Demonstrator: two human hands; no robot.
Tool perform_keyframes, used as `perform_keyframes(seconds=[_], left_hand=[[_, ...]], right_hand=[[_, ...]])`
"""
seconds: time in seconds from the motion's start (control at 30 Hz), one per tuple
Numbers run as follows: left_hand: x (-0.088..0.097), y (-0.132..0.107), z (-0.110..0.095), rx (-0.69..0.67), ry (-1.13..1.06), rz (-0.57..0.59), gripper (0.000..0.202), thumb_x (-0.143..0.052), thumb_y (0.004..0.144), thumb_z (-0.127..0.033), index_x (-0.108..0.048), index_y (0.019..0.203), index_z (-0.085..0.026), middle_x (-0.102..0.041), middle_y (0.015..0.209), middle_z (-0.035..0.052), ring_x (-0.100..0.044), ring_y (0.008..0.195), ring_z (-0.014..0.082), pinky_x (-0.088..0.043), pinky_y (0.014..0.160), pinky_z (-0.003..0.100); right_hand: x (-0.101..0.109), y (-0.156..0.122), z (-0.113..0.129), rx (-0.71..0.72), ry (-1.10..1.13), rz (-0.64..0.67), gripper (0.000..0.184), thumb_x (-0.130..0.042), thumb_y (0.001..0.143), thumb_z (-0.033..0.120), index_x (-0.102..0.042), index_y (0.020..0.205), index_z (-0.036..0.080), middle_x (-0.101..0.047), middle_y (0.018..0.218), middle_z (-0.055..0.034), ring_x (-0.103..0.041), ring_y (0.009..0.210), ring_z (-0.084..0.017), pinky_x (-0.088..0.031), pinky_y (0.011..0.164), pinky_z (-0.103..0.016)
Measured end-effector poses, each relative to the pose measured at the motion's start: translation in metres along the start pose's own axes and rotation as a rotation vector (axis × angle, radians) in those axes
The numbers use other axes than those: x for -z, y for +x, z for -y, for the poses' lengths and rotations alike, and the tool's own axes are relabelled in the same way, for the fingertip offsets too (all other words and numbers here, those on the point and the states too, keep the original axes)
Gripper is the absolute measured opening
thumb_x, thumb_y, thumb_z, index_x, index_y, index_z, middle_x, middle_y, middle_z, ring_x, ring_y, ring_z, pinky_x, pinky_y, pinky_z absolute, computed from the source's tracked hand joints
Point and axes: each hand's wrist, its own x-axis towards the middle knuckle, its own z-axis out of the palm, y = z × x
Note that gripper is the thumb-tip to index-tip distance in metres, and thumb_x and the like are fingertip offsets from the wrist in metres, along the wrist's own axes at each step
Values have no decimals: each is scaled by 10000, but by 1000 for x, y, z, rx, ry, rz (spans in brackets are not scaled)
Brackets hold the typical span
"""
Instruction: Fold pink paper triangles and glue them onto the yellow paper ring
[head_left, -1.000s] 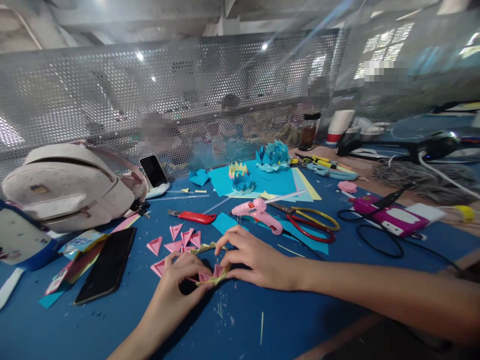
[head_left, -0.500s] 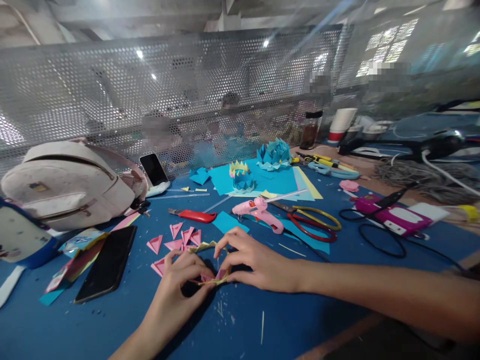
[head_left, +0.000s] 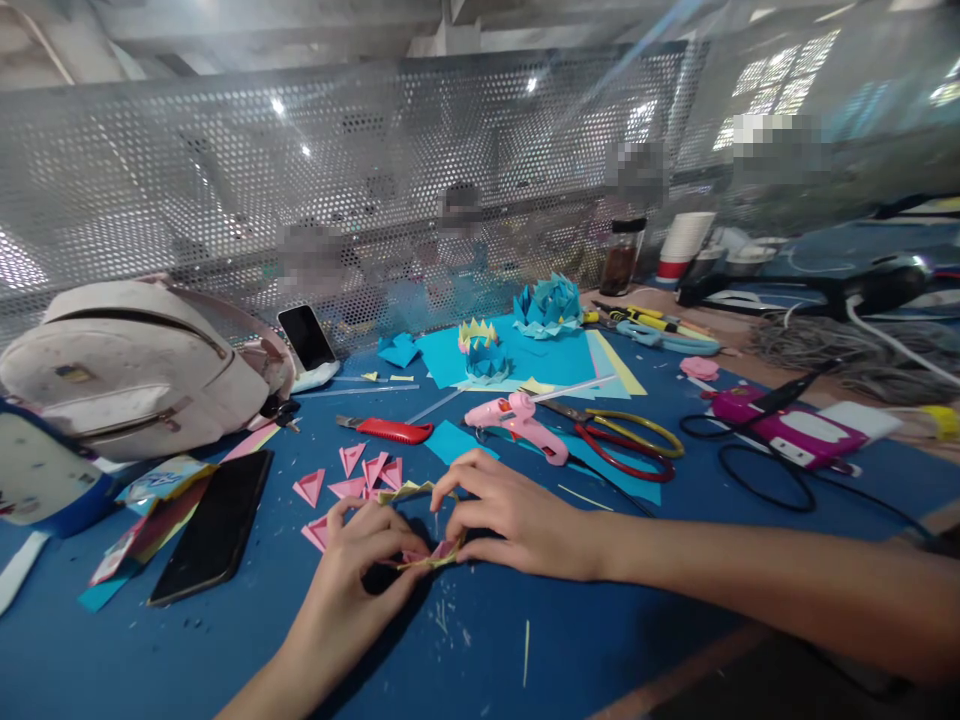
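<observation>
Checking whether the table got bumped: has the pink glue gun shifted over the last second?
No. The pink glue gun lies just as before between the red cutter and the scissors.

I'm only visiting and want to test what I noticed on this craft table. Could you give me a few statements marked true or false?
1. The left hand and right hand both pinch a yellow and pink folded paper piece. True.
2. The right hand holds the pink glue gun. False: it lies on the blue table, beyond that hand.
3. A black phone lies flat to the left of the left hand. True.
4. The scissors lie left of the backpack. False: they lie far to its right, beside the glue gun.
5. Loose pink paper triangles lie just beyond the left hand. True.
</observation>
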Motion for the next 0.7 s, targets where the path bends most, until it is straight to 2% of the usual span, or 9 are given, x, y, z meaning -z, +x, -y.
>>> perform_keyframes(seconds=[0.07,0.2,0.33,0.4,0.57,0.7], left_hand=[[0,-1,-2,-60,42,-19,199,-617,957,-344,-698,787,-276,-685,758,-74,-626,720,130,-251,945,378],[3,-5,-5,-267,243,-99,242,-533,1010,-271,-714,850,-265,-683,729,-57,-597,680,120,-258,963,376],[9,-15,-11,-501,532,-246,253,-504,1019,-193,-745,956,-235,-753,791,-24,-622,749,134,-275,1009,354],[13,-19,-16,-589,631,-275,285,-482,1022,-159,-755,971,-222,-778,830,-18,-628,799,141,-290,1025,327],[19,-24,-26,-691,660,-237,403,-382,1050,-156,-757,915,-217,-786,814,-30,-621,843,144,-274,1076,292],[19,-22,-23,-611,622,-278,354,-425,1047,-185,-743,898,-229,-785,821,-52,-654,841,121,-244,1103,293]], right_hand=[[0,-1,0,21,-53,-8,90,-642,949,241,-703,935,177,-609,1202,-74,-452,1160,-212,-401,1019,-394],[4,-4,2,112,-163,-81,111,-597,977,227,-688,920,197,-641,1177,-44,-474,1133,-195,-419,994,-354],[10,-5,6,285,-332,-327,108,-593,983,213,-690,936,206,-659,1119,-25,-480,1089,-170,-447,963,-296],[12,-5,8,376,-415,-459,99,-611,965,190,-702,946,225,-645,1130,-15,-466,1090,-165,-455,956,-276],[13,-6,10,509,-424,-558,123,-630,930,176,-716,877,247,-578,1196,-5,-457,1091,-151,-481,936,-232],[13,-8,11,469,-408,-539,199,-626,903,111,-700,942,291,-587,1192,12,-451,1113,-139,-483,954,-201]])
